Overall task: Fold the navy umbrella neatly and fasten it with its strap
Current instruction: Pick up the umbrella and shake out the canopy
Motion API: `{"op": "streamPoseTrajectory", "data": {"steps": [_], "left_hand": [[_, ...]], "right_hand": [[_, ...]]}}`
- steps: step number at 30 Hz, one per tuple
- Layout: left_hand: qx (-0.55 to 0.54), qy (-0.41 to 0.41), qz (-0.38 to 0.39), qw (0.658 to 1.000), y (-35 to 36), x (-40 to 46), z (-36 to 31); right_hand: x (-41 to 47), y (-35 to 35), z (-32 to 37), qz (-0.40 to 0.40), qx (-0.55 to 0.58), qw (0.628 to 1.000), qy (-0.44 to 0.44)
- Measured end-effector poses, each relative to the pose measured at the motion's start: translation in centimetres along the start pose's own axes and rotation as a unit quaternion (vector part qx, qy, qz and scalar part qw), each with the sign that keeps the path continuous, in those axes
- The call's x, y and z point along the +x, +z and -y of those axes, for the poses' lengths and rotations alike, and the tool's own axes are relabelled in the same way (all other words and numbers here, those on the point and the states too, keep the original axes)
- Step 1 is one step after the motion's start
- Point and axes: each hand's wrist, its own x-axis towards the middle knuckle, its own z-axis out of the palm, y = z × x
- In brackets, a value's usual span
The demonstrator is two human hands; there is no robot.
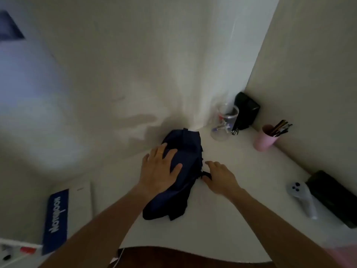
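1. Two hands work one bundle: the umbrella [183,171] lies on the white desk [241,190], rolled into a loose navy wad, its far end toward the wall corner and its near end toward the person.
2. The left hand [160,169] lies flat across the umbrella's left side, fingers spread and straight, pressing the cloth without gripping it. It should keep that pressure so the pleats do not spring open.
3. The right hand [220,176] sits just right of the umbrella, fingers bent at the strap [206,174]; whether it truly pinches it cannot be told.
4. The strap juts from the umbrella's right edge. By judgement, it should be pulled snug around the middle, over the pressed folds, before fastening.
5. The pink cup [264,140] stands well right of the umbrella, beyond the strap's path.
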Motion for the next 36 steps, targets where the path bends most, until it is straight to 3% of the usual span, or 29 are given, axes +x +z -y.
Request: {"op": "streamPoseTrajectory", "data": {"steps": [8, 13, 19, 24, 29, 36], "left_hand": [[0.039, 0.084, -0.099, 0.991, 9.9, 1.4, 1.8], [0.088, 0.069, -0.073, 0.991, 12.5, -1.1, 2.1], [0.105, 0.051, -0.067, 0.991, 9.7, -9.0, 0.5], [0.091, 0.081, -0.133, 0.984, 4.4, -15.0, -1.7], [0.099, 0.081, -0.112, 0.985, 2.9, -19.2, -3.2], [0.119, 0.112, -0.014, 0.986, 2.9, -20.0, -4.4]], "right_hand": [[4.0, 8.8, -3.8, -0.094, -0.047, 0.993, -0.057], [2.6, 9.6, -2.9, -0.159, -0.09, 0.98, -0.084], [-6.0, 7.5, 2.9, -0.216, -0.106, 0.965, -0.099], [-12.9, 2.6, 7.4, -0.28, -0.064, 0.949, -0.129], [-17.0, -0.3, 10.1, -0.252, -0.144, 0.954, -0.078], [-18.7, 2.9, 11.0, -0.119, -0.317, 0.94, -0.045]]}}
